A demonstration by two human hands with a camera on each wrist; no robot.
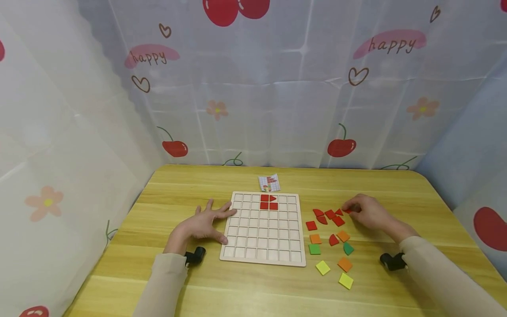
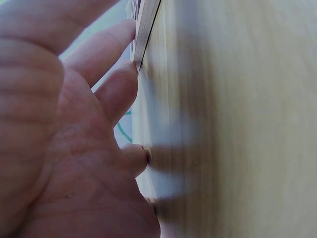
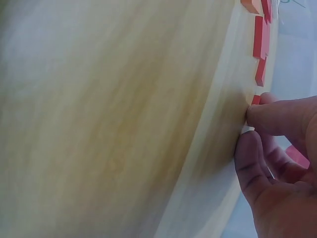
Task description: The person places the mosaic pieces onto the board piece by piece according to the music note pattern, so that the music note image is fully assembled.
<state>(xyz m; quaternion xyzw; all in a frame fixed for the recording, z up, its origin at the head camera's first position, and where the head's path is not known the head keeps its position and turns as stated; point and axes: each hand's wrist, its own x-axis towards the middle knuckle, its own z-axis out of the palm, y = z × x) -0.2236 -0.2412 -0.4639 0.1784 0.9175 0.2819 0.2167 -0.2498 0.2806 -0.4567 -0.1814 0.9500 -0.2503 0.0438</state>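
Observation:
A pale wooden grid board (image 1: 263,262) lies on the table, with red tiles (image 1: 264,205) in a few cells near its far edge. One of those is a pointed red piece (image 1: 272,198). My left hand (image 1: 201,223) spreads its fingers along the board's left side, thumb and fingertip at the edge; the left wrist view shows fingertips against the board's side (image 2: 144,29). To the right of the board, my right hand (image 1: 369,212) pinches a small red tile (image 1: 347,211), mostly hidden by the fingers. Just left of it lies a red triangle (image 1: 339,212).
Loose red pieces (image 1: 330,214) lie between board and right hand. Nearer are orange tiles (image 1: 345,264), a green square (image 1: 314,249), a green rounded piece (image 1: 348,248) and yellow tiles (image 1: 346,281). A printed pattern card (image 1: 269,182) sits beyond the board, before a curtain (image 1: 261,127).

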